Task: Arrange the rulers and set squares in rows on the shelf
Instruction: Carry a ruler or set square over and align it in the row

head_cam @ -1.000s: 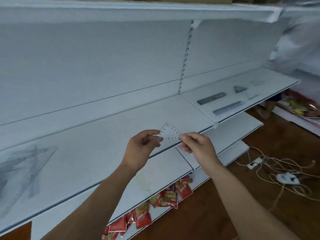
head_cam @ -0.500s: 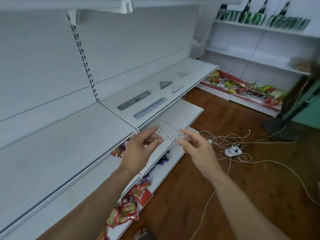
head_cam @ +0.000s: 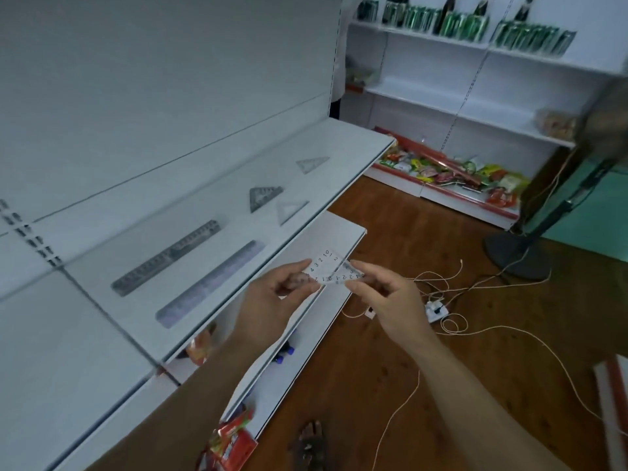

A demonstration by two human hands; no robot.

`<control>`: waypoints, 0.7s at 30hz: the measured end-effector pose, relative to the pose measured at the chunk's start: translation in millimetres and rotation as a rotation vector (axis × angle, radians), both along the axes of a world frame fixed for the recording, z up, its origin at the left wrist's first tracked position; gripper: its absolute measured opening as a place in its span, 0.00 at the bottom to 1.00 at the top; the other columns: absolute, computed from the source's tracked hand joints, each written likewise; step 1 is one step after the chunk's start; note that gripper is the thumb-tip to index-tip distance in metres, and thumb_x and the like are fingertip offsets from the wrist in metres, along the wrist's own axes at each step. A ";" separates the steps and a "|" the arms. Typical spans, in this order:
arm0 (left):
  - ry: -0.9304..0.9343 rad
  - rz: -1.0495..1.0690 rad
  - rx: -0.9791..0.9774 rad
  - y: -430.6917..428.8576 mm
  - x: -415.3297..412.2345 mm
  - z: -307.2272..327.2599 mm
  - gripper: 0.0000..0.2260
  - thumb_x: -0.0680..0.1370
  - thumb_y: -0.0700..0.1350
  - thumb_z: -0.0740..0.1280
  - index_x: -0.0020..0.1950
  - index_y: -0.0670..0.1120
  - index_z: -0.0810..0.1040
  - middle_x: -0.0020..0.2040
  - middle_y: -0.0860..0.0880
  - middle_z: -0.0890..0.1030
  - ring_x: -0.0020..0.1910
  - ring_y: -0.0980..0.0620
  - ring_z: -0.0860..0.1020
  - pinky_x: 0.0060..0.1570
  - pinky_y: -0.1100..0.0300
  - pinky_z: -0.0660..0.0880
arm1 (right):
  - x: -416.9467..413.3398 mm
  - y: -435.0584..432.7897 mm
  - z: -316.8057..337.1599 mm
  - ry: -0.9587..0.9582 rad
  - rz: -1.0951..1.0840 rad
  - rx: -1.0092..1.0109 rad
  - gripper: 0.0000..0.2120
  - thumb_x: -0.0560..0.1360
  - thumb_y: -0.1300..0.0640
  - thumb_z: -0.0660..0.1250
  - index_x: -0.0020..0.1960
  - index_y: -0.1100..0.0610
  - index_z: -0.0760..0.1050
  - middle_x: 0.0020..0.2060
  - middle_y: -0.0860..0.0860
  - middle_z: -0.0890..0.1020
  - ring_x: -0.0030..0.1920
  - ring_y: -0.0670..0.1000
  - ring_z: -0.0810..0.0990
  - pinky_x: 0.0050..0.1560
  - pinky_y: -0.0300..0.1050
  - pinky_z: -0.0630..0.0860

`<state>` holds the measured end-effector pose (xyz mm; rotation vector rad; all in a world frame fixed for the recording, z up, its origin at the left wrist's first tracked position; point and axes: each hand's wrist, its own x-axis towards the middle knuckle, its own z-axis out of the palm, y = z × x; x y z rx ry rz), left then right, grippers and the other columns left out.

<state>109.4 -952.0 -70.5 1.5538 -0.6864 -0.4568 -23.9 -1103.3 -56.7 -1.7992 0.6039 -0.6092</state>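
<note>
I hold a small clear set square [head_cam: 330, 269] with black numbers in front of the white shelf [head_cam: 102, 334]. My left hand [head_cam: 272, 297] pinches its left corner and my right hand [head_cam: 387, 300] pinches its right corner. On the shelf lie two long rulers, a dark one [head_cam: 166, 258] behind and a paler one [head_cam: 210, 283] in front. Further right along the shelf lie three set squares: a dark one [head_cam: 263, 196], a clear one [head_cam: 290, 209] and a pale one [head_cam: 312, 163] at the far end.
Lower shelves [head_cam: 326, 239] jut out below my hands, with red snack packets [head_cam: 231, 447] at their foot. Loose cords and a white power strip [head_cam: 436, 309] lie on the wooden floor. A fan stand [head_cam: 516, 253] and stocked shelves [head_cam: 475, 107] stand at the right.
My view has swung right along the shelf, so the rulers and set squares now lie close on the left. Both hands keep pinching the clear set square in the same way.
</note>
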 end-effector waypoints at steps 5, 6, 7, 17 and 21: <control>-0.041 0.050 -0.016 -73.3 55.2 8.5 0.14 0.72 0.45 0.74 0.54 0.59 0.81 0.47 0.61 0.84 0.43 0.61 0.81 0.42 0.71 0.75 | 61.8 -78.5 13.9 0.015 0.028 0.007 0.15 0.70 0.55 0.74 0.52 0.40 0.80 0.44 0.50 0.83 0.42 0.45 0.80 0.42 0.34 0.77; -0.053 0.061 -0.016 -84.9 65.6 9.3 0.14 0.72 0.44 0.74 0.54 0.59 0.81 0.46 0.61 0.84 0.41 0.62 0.81 0.41 0.71 0.75 | 72.7 -90.4 15.1 0.009 0.047 0.001 0.15 0.70 0.55 0.74 0.53 0.41 0.80 0.44 0.52 0.83 0.44 0.47 0.80 0.44 0.36 0.78; -0.061 0.077 -0.011 -95.0 75.2 9.8 0.14 0.71 0.44 0.74 0.53 0.60 0.81 0.45 0.61 0.84 0.40 0.63 0.80 0.41 0.71 0.75 | 82.7 -101.0 15.6 0.001 0.067 -0.002 0.15 0.70 0.56 0.74 0.53 0.42 0.80 0.43 0.54 0.83 0.45 0.50 0.80 0.46 0.38 0.79; -0.153 0.322 0.136 -123.3 143.6 7.4 0.14 0.71 0.46 0.75 0.52 0.62 0.80 0.42 0.64 0.83 0.41 0.67 0.80 0.43 0.75 0.73 | 188.0 -158.6 9.9 0.027 0.294 -0.075 0.15 0.71 0.55 0.73 0.54 0.41 0.79 0.42 0.47 0.83 0.40 0.40 0.79 0.43 0.32 0.74; -0.277 0.486 0.303 -120.5 159.9 0.9 0.15 0.73 0.52 0.73 0.59 0.57 0.80 0.48 0.61 0.83 0.46 0.65 0.79 0.49 0.69 0.75 | 235.2 -173.4 -2.3 0.006 0.457 -0.132 0.15 0.71 0.56 0.73 0.54 0.41 0.79 0.41 0.46 0.81 0.41 0.42 0.78 0.46 0.35 0.75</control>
